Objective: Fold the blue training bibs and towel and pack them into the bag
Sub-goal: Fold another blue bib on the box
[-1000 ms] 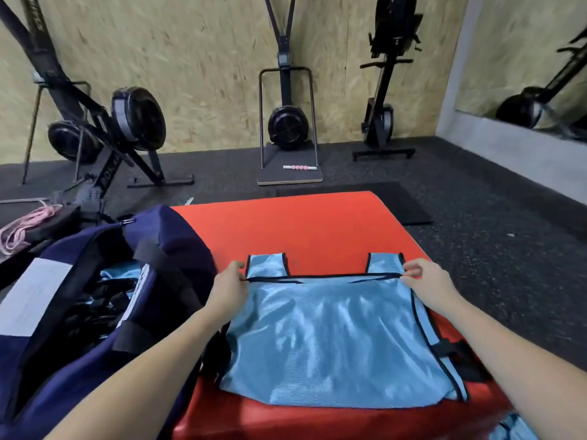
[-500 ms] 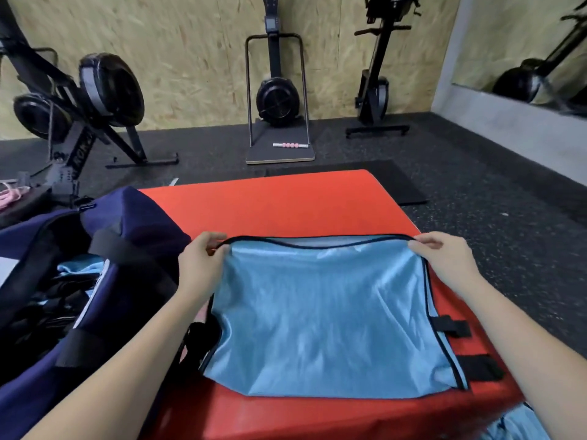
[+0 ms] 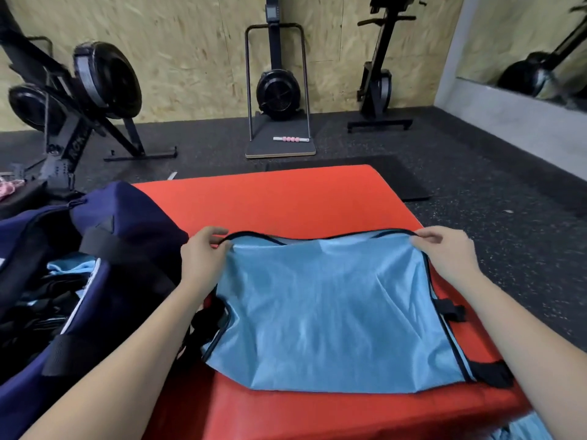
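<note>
Gym flooring of dark speckled rubber (image 3: 476, 192) runs back to a chipboard wall (image 3: 190, 58), and a red mat (image 3: 286, 201) in the foreground serves as the landmark for all positions below. Far left of the mat, two black fan machines (image 3: 104, 77) stand against the wall. Overlapping the mat's left edge sits a navy bag (image 3: 127, 223), open at the top, with light blue fabric (image 3: 73, 266) and dark items visible inside. Over the mat's left side, the left hand (image 3: 203, 258) pinches the far left corner of a blue bib (image 3: 333, 312), fingers and thumb curled onto its black-trimmed edge. The bib lies spread flat on the near half of the mat, its far edge raised slightly between the hands, its near edge close to the mat's front. Beyond the mat's far edge, an upright black machine (image 3: 278, 90) stands on a board carrying a pink roller (image 3: 290, 139). Over the mat's right side, the right hand (image 3: 444, 252) pinches the bib's far right corner in the same manner. Two black straps (image 3: 451, 312) project from the bib's right edge onto the mat. Behind the mat's far right corner lies a black floor pad (image 3: 406, 182), with another machine (image 3: 378, 84) at the wall. At the mat's near right corner, a scrap of light blue cloth (image 3: 521, 430) shows at the frame edge.
</note>
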{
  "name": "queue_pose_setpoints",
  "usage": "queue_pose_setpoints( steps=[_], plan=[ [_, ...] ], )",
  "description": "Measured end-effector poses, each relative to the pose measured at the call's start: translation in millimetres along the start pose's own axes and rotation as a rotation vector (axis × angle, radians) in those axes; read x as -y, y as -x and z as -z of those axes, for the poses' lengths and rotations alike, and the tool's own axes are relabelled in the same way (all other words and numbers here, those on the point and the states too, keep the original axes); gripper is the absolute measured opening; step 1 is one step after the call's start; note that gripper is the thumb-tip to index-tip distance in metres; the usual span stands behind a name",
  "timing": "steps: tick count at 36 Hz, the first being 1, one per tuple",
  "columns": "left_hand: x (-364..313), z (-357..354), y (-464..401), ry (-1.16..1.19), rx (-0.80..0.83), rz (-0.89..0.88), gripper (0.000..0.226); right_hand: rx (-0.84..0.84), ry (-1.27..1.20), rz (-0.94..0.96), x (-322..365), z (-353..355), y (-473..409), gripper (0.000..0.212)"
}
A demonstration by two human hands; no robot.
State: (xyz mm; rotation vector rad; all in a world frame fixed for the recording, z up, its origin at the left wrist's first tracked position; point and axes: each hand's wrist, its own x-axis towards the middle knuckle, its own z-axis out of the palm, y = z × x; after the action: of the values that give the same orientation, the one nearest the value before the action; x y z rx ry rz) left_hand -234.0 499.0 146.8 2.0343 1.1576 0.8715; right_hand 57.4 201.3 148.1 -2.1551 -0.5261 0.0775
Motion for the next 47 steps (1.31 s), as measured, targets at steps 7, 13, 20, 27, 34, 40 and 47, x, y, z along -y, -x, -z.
queue_pose_setpoints(
  steps=[7,13,20,27,34,40,47],
  plan=[
    [-5,-5,5,-0.395,0.191,-0.001,0.051,0.113,0.189,0.045,7,-24,10,0.074],
    [-32,-27,76,-0.384,0.312,-0.278,0.038,0.299,0.354,0.323,18,-48,89,0.057],
    [-25,-68,169,-0.550,0.590,-0.505,0.065,0.472,0.586,0.476,13,-77,164,0.099],
    [31,-13,135,-0.722,0.393,-0.227,0.075,0.328,0.836,0.273,-37,-23,129,0.124],
    [41,6,135,-0.635,0.417,-0.273,0.077,0.363,0.810,0.294,-39,-15,130,0.092],
    [44,20,152,-0.792,0.326,-0.447,0.087,0.384,0.561,0.405,-31,8,142,0.071],
    [26,39,201,-0.776,0.132,-0.396,0.056,0.508,0.534,0.481,-34,46,157,0.039]
  ],
)
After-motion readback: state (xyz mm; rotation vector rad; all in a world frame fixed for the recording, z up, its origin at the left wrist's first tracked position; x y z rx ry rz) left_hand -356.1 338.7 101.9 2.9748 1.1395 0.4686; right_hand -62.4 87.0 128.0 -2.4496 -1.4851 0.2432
